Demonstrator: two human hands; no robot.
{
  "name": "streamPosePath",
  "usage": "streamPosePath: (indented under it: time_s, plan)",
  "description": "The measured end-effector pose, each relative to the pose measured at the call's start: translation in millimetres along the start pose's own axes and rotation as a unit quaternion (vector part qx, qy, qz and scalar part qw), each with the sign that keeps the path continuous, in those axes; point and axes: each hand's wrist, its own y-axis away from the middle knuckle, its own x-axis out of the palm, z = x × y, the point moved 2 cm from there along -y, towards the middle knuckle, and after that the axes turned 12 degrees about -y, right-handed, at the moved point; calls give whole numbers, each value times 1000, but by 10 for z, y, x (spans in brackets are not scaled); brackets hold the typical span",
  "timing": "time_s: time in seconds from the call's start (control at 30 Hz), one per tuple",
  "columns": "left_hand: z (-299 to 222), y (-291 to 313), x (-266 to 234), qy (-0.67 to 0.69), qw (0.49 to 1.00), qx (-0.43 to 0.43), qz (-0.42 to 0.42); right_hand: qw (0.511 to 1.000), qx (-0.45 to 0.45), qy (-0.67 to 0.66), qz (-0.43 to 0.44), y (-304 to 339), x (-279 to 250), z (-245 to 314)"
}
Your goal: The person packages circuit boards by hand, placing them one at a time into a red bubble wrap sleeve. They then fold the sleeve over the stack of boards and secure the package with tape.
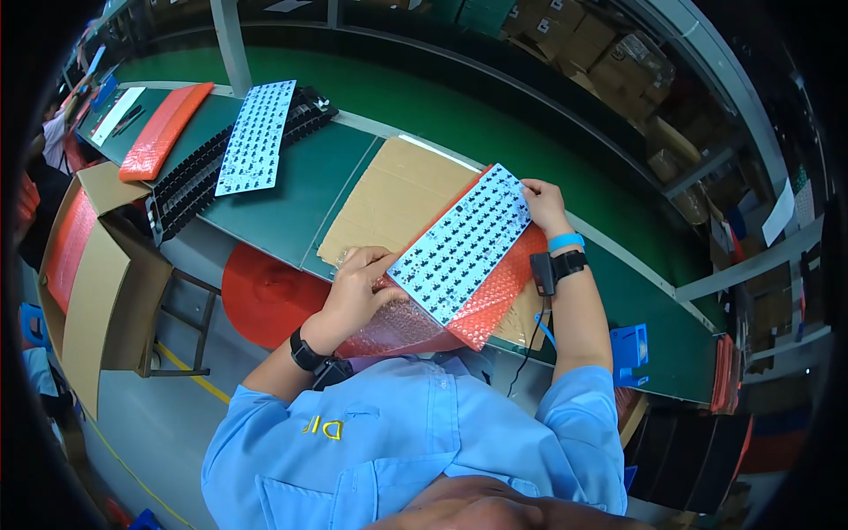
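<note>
A white keyboard circuit board [464, 245] with rows of black parts is tilted between my hands. My left hand [356, 287] is closed at its near left corner, where thumb and fingers pinch the edge. My right hand [545, 208] grips the far right end, with the fingers partly hidden by the board. Beneath the board lies a red bubble-wrap sheet [502, 305], which also hangs over the table's near edge. A flat brown cardboard sheet [397, 190] is under the wrap on the green table [322, 221].
Another keyboard board [256, 137] rests on a black slotted rack [190, 181] at the left. Beyond it lies a red bubble-wrap bundle [168, 132]. An open cardboard box [115, 296] stands left, near a red round stool [265, 296]. A blue holder [629, 353] is at the right.
</note>
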Motion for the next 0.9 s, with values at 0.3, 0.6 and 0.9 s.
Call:
streamPosePath:
  time_s: [0.3, 0.6, 0.9]
  plan:
    - [-11, -20, 6, -9, 1000, 3, -26, 992, -70, 99, -13, 40, 67, 92]
    - [14, -61, -61, 30, 1000, -2, 4, 987, -81, 135, -13, 31, 81, 60]
    - [23, -37, -31, 29, 999, -12, 5, 973, 158, -42, 161, -259, -43, 369]
